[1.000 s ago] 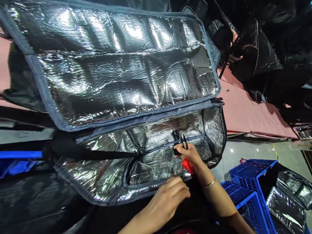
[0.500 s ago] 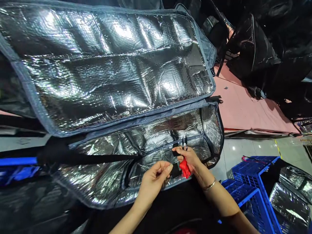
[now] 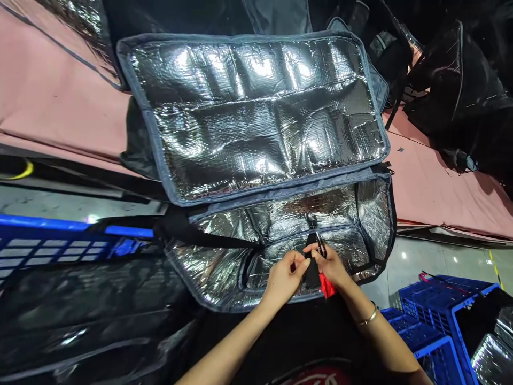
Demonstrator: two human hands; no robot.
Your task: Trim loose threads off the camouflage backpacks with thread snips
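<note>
A large insulated bag with a silver foil lining (image 3: pixel 216 278) lies open before me, its quilted foil lid (image 3: pixel 256 128) folded back. My left hand (image 3: pixel 285 277) is closed in a pinch at the edge of a black strap (image 3: pixel 311 274) inside the bag. Close beside it, my right hand (image 3: pixel 331 264) is closed around black thread snips (image 3: pixel 321 246). From under that palm hangs a red cloth (image 3: pixel 327 286). The right fingertips also touch the strap. What exactly lies between the left fingertips is partly hidden.
Pink-covered tables (image 3: pixel 428 198) stand behind the bag, with black bags (image 3: pixel 436 91) piled at the right. Blue plastic crates (image 3: pixel 436 299) sit at the lower right, and another blue crate (image 3: pixel 48 240) is at the left. A black strap (image 3: pixel 216 239) crosses the bag's left end.
The view has shifted, so the bag and hands appear farther right. The snips have turned in my right hand, their paired tips no longer showing clearly. Both hands have come closer together at the strap.
</note>
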